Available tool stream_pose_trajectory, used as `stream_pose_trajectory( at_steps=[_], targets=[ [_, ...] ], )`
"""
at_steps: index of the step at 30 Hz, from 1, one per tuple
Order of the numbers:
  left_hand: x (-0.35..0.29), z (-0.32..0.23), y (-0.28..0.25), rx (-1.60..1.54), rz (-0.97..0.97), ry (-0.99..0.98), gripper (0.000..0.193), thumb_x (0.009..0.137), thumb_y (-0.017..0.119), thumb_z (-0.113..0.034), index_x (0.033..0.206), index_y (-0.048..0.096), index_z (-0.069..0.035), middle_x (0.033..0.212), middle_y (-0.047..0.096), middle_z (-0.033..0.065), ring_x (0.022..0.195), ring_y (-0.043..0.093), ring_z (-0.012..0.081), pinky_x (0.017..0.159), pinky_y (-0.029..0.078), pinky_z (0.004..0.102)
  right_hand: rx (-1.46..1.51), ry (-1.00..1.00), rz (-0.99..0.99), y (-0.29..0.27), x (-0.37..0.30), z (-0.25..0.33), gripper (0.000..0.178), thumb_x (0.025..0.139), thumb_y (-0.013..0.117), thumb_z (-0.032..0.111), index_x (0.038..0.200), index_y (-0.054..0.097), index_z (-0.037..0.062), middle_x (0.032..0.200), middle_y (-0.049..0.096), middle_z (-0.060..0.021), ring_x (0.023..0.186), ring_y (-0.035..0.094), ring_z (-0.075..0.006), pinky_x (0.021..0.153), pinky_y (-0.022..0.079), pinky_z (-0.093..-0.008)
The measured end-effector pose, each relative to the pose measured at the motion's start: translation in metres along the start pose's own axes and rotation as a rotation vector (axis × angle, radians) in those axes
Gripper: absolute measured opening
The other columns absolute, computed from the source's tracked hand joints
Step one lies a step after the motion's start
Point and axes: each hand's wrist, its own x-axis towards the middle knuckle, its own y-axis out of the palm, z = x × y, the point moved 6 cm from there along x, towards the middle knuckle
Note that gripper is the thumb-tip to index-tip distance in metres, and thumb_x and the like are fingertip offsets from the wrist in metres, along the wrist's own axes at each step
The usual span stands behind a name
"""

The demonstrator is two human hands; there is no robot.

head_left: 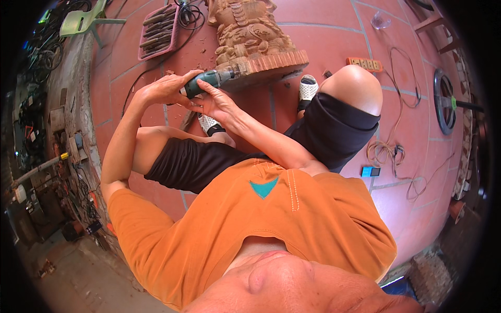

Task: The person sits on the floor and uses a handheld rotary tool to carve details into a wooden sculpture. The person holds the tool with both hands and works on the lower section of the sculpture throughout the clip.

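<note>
A dark green die grinder [201, 84] points to the upper right, its metal nose at the left corner of a carved wooden sculpture [253, 39]. Whether its tip touches the wood is too small to tell. My left hand [166, 89] is closed about the grinder's rear part, with fingers over the top. From below and to the right, my right hand [216, 104] grips its body, thumb along the side. The sculpture has deep brown relief, and its thick flat base [274, 62] faces me between my feet.
At the upper left, a pink basket [157, 32] holds several carving tools beside a black cable [190, 18]. A green chair [83, 21] stands farther left. An orange power strip [364, 64], loose brown cord [389, 151], blue phone [370, 171] and black wheel [443, 101] are on the right.
</note>
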Motion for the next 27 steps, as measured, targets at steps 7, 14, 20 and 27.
stream_pose_trajectory(
  at_steps=[7, 14, 20, 27],
  targets=[
    [0.001, 0.01, 0.003, -0.112, 0.061, -0.029, 0.097, 0.068, 0.084, -0.045, 0.145, 0.032, -0.019, 0.112, 0.064, 0.0202, 0.1, 0.063, 0.0402, 0.089, 0.047, 0.0476, -0.03, 0.051, 0.013, 0.0, 0.005, 0.0, 0.046, 0.092, 0.068, 0.027, 0.131, 0.048, 0.0128, 0.124, 0.058, -0.0115, 0.117, 0.058, -0.028, 0.091, 0.05, -0.0464],
    [-0.001, 0.007, 0.001, -0.023, 0.07, -0.048, 0.1, 0.067, 0.083, -0.048, 0.147, 0.029, -0.018, 0.114, 0.064, 0.0217, 0.106, 0.058, 0.0445, 0.092, 0.042, 0.0491, 0.045, 0.073, -0.007, -0.014, 0.014, 0.0, 0.046, 0.089, 0.072, 0.018, 0.128, 0.048, 0.0134, 0.125, 0.058, -0.0109, 0.118, 0.057, -0.0297, 0.095, 0.051, -0.0529],
    [0.0, 0.011, 0.006, 0.002, 0.064, -0.063, 0.101, 0.067, 0.082, -0.049, 0.147, 0.029, -0.018, 0.108, 0.065, 0.0214, 0.101, 0.059, 0.0428, 0.094, 0.041, 0.0478, -0.03, 0.058, 0.013, -0.005, 0.008, 0.002, 0.043, 0.09, 0.07, 0.025, 0.125, 0.049, 0.0117, 0.117, 0.062, -0.008, 0.109, 0.063, -0.0268, 0.09, 0.054, -0.0478],
    [-0.004, 0.001, 0.001, 0.041, 0.03, -0.055, 0.104, 0.066, 0.082, -0.053, 0.147, 0.028, -0.017, 0.098, 0.066, 0.0231, 0.1, 0.06, 0.044, 0.09, 0.044, 0.0495, -0.046, 0.067, 0.021, -0.001, 0.003, 0.005, 0.05, 0.091, 0.069, 0.025, 0.132, 0.044, 0.0106, 0.126, 0.058, -0.0114, 0.114, 0.061, -0.0271, 0.088, 0.056, -0.0421]
  ],
)
